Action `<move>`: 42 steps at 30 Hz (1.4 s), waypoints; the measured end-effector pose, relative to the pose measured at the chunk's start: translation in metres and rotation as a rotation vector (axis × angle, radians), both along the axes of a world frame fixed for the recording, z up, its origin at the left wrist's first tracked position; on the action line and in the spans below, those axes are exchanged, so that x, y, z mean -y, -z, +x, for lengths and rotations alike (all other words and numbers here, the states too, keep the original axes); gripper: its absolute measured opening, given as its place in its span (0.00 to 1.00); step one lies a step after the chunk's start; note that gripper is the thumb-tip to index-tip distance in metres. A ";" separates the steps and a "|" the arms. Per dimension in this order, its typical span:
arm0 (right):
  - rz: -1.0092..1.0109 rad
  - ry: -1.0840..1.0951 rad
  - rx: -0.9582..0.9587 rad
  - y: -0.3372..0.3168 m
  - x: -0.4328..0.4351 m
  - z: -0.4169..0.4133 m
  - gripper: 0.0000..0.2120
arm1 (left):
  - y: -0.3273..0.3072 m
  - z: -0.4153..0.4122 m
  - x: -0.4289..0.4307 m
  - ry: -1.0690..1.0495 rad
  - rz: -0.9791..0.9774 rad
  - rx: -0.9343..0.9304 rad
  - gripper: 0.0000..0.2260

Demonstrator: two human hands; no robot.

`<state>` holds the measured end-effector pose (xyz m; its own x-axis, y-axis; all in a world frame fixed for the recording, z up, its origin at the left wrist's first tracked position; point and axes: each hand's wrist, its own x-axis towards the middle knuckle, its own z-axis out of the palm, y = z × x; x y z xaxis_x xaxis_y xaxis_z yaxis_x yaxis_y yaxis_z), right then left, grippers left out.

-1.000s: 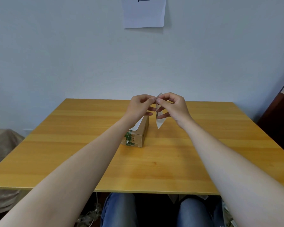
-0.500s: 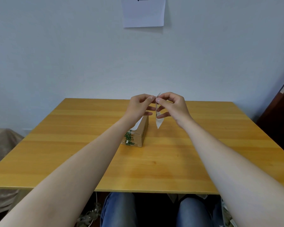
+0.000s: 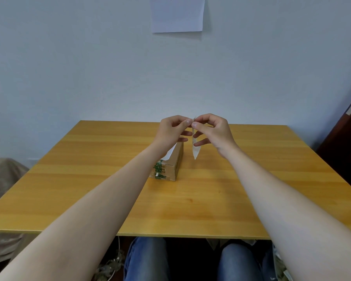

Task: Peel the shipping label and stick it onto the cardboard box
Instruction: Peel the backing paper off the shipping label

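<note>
Above the middle of the desk (image 3: 109, 179), both hands are raised with the label (image 3: 195, 147) between them, held edge-on to the camera so that it shows only as a thin white sliver hanging down to a point. The left hand (image 3: 171, 131) and the right hand (image 3: 213, 130) each have thumb and forefinger pressed together on the label's top edge, fingertips nearly touching one another; that close double pinch looks like the way to work a corner loose, one grip on the sticker and the other on its backing (which layer each holds is too fine to tell). The other fingers of the right hand are spread away from the sheet, probably to keep off any sticky face. The label hangs free in the air, clear of the box (image 3: 171, 165), so it can be peeled without catching on anything. The box lies on the desk just below and slightly left of the hands, its long side pointing away, partly hidden by the left forearm; kept that near, it is a short reach once the label is free. Nothing from this peel is on it yet, as far as can be seen, so the task seems to be at the peeling step.
</note>
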<state>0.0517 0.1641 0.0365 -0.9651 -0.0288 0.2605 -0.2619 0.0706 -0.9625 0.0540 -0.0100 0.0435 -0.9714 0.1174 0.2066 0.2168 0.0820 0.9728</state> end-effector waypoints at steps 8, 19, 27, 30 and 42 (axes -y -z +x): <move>0.019 -0.005 -0.006 0.001 0.000 -0.001 0.06 | 0.000 0.000 -0.001 -0.021 0.003 0.000 0.08; 0.041 0.007 -0.025 0.005 -0.002 -0.003 0.11 | 0.000 0.000 -0.002 -0.003 0.005 0.011 0.08; 0.029 0.007 -0.020 0.006 -0.003 -0.003 0.11 | 0.001 -0.001 -0.002 -0.007 0.011 0.005 0.08; 0.024 0.005 -0.016 0.007 -0.004 -0.004 0.09 | 0.002 -0.002 -0.002 -0.007 0.016 0.009 0.07; 0.030 0.002 -0.018 0.008 -0.005 -0.005 0.09 | 0.004 -0.005 -0.002 -0.010 0.023 0.007 0.10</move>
